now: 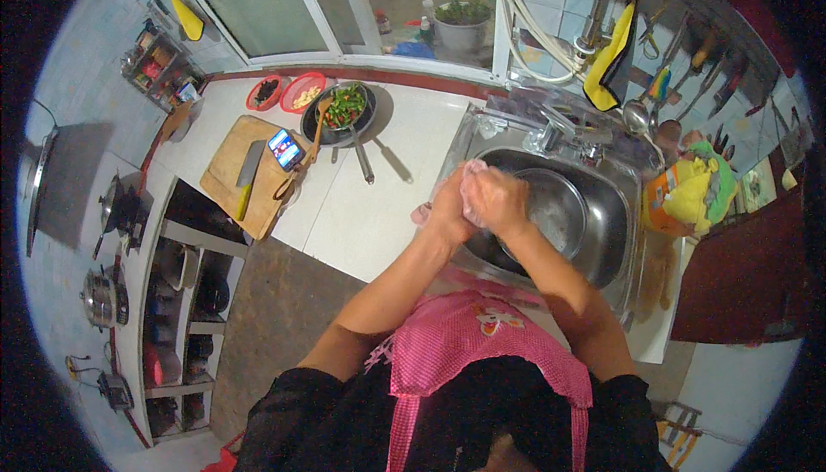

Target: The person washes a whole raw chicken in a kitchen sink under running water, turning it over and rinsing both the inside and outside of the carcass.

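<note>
A crumpled pale pink cloth [473, 201] is squeezed between my two hands over the left edge of the stainless-steel sink [616, 239]. My left hand [447, 206] grips it from the left, and my right hand [500, 196], slightly blurred, presses on it from the right. Another bit of pink fabric [421, 214] shows beside my left hand; whether it belongs to the same cloth I cannot tell. Below and to the right of my hands, a round metal basin [560, 214] sits in the sink bowl. Behind the bowl stands the faucet [555, 133].
Left on the white counter [361, 233] lie a wooden cutting board [235, 149], a cleaver [250, 168] and a lit phone [286, 149]. A pan [311, 127] holds a strainer of chopped green vegetables [346, 107]. Red baskets [303, 92] stand behind. Yellow-green cloths [700, 191] lie right of the sink.
</note>
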`<state>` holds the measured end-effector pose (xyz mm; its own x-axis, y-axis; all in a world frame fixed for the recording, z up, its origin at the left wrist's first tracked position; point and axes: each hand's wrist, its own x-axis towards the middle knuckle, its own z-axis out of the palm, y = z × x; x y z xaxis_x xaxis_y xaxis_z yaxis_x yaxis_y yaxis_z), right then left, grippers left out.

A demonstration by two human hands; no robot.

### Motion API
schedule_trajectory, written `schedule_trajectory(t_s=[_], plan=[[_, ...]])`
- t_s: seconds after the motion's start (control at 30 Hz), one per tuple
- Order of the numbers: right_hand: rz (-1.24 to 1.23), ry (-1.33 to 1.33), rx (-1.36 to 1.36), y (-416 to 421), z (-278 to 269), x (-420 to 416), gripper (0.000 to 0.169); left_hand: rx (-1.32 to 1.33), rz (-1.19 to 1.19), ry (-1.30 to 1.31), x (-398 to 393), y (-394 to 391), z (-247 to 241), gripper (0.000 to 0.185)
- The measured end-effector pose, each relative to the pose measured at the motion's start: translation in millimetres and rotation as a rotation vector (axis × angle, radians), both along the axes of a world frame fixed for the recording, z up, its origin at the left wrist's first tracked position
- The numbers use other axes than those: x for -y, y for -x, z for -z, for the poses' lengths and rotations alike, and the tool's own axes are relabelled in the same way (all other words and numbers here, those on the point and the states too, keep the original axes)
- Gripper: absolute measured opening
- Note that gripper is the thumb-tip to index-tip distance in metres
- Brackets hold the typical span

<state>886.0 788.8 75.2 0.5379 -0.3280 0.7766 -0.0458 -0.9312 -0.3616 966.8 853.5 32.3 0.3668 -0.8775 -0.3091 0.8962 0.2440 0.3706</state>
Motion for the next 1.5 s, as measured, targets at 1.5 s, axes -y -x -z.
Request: schedule_trajectory(t_s=[1.5], plan=[[-0.157, -0.207, 0.083, 44.0, 3.1, -17.2, 0.018, 0.322, 0.039, 0.03, 14.9, 51.6, -3.1, 0.019]])
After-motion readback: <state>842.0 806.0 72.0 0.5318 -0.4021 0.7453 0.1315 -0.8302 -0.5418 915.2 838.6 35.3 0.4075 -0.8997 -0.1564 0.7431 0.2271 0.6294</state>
